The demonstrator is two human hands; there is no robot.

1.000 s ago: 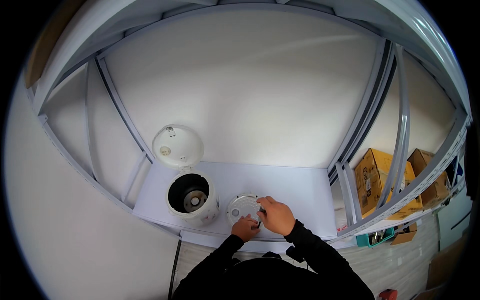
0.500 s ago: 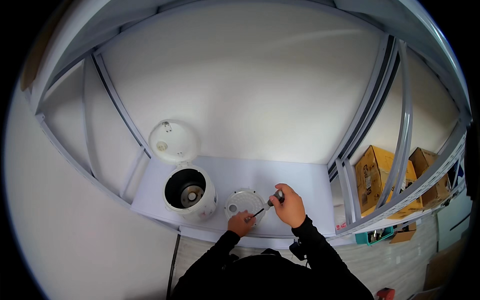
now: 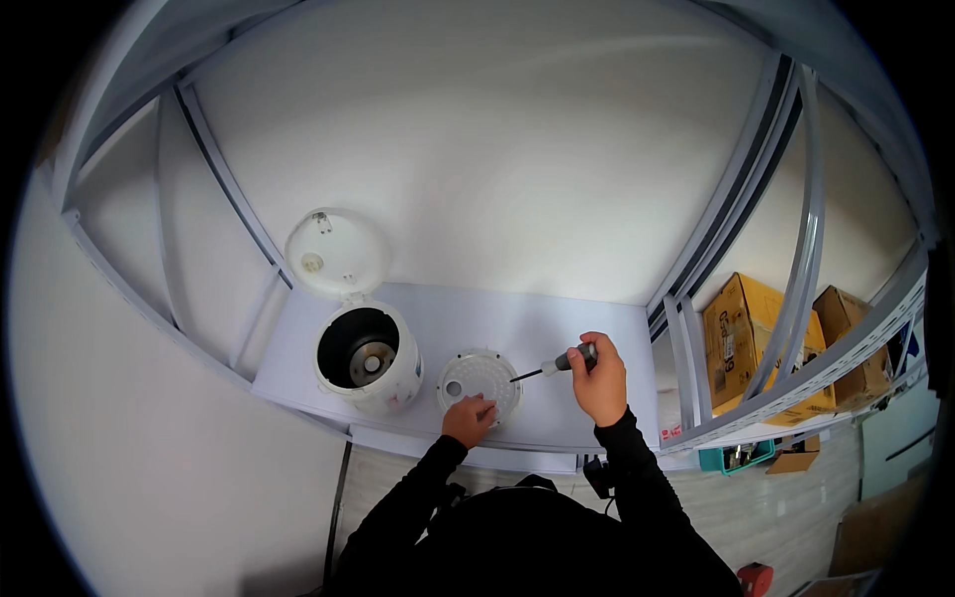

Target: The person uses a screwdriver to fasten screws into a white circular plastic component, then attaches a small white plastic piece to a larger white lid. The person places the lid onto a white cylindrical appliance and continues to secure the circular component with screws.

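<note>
My right hand (image 3: pixel 600 383) is wrapped round the grey and black handle of a screwdriver (image 3: pixel 549 368). Its dark shaft points left, and the tip is over the right part of a round white cover (image 3: pixel 497 378) lying on the table. On the near part of that cover rests my left hand (image 3: pixel 468 420), thumb and fingers pressed together; anything between them is too small to make out. To the left stands a white rice cooker (image 3: pixel 393 388). Its lid (image 3: pixel 338 254) is swung up, and a metal heating plate (image 3: pixel 370 363) shows inside the dark interior.
The light table (image 3: pixel 577 318) is framed by grey metal posts (image 3: pixel 731 189) and backed by a pale wall. At the right are a yellow carton (image 3: pixel 736 338), brown cartons (image 3: pixel 846 328) and a teal bin (image 3: pixel 736 458). A red object (image 3: pixel 755 579) lies on the floor.
My right hand has moved up and right, drawing the screwdriver away from my left fingers and tilting it flatter. My left hand stays at the cover. The whole view has shifted slightly.
</note>
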